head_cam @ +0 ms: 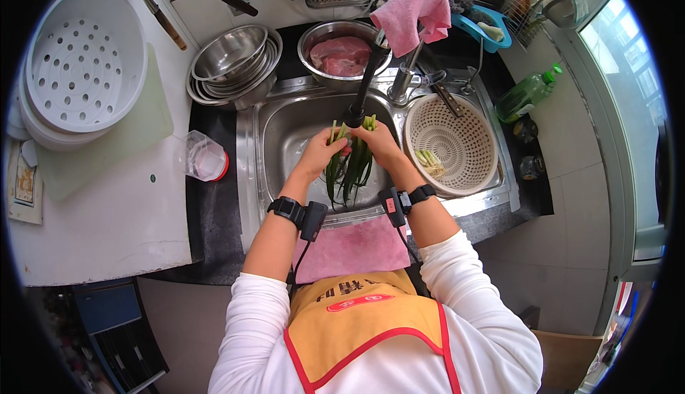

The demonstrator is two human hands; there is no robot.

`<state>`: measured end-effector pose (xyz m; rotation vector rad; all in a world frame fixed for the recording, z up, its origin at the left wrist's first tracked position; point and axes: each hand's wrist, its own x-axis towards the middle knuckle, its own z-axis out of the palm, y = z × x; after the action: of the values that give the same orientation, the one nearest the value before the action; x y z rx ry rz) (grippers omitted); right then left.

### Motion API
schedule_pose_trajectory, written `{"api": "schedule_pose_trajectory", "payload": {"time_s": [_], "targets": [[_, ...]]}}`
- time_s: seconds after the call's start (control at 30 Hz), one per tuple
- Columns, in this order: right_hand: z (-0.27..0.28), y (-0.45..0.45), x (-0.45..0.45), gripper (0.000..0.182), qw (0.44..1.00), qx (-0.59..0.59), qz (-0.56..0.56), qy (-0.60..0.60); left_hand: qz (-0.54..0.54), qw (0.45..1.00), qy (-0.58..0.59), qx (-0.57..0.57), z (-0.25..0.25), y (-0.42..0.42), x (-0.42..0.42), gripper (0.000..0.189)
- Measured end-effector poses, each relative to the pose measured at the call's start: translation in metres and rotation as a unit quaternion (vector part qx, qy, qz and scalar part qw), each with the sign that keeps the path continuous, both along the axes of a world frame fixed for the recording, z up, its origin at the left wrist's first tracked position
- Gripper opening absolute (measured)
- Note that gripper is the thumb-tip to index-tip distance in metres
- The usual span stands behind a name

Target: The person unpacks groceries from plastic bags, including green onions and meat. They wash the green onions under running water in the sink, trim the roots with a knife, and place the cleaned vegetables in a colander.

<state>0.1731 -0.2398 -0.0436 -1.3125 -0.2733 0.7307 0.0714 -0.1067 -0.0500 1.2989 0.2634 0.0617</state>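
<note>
Over the left basin of a stainless steel sink (278,148), both my hands hold green onions below the black faucet hose (365,81). My left hand (321,153) grips some of the stalks, their dark leaves hanging down. My right hand (381,139) grips another part of the green onions (359,166), cut pale ends pointing up. The faucet's end sits between the two hands and partly hides the fingers. To the right, a beige plastic colander (460,142) rests in the other basin with a few rooted white onion ends (429,163) inside.
Behind the sink stand a steel bowl of raw meat (340,57) and stacked steel bowls (235,62). A knife (447,99) lies across the colander's rim. A pink cloth (415,14) drapes the faucet. A clear jar (206,156) lies at left; a green bottle (527,94) stands right.
</note>
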Motion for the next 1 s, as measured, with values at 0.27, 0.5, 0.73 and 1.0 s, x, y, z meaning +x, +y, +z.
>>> {"api": "schedule_pose_trajectory", "payload": {"time_s": [0.27, 0.5, 0.73, 1.0], "targets": [[0.010, 0.009, -0.008, 0.011, 1.000, 0.000, 0.005, -0.019, 0.076, 0.997, 0.022, 0.007, -0.016, 0.008, -0.003, 0.023], [-0.003, 0.004, 0.002, 0.010, 0.996, -0.036, -0.016, -0.077, 0.083, 0.992, 0.051, -0.084, -0.009, 0.008, -0.004, 0.022], [0.005, 0.009, -0.006, 0.010, 0.998, -0.020, -0.006, -0.066, 0.107, 0.991, 0.039, -0.074, -0.017, 0.004, 0.000, 0.020], [0.018, 0.001, -0.006, 0.010, 0.999, -0.031, 0.019, -0.021, 0.102, 0.991, 0.055, -0.071, -0.016, 0.008, -0.003, 0.017]]}}
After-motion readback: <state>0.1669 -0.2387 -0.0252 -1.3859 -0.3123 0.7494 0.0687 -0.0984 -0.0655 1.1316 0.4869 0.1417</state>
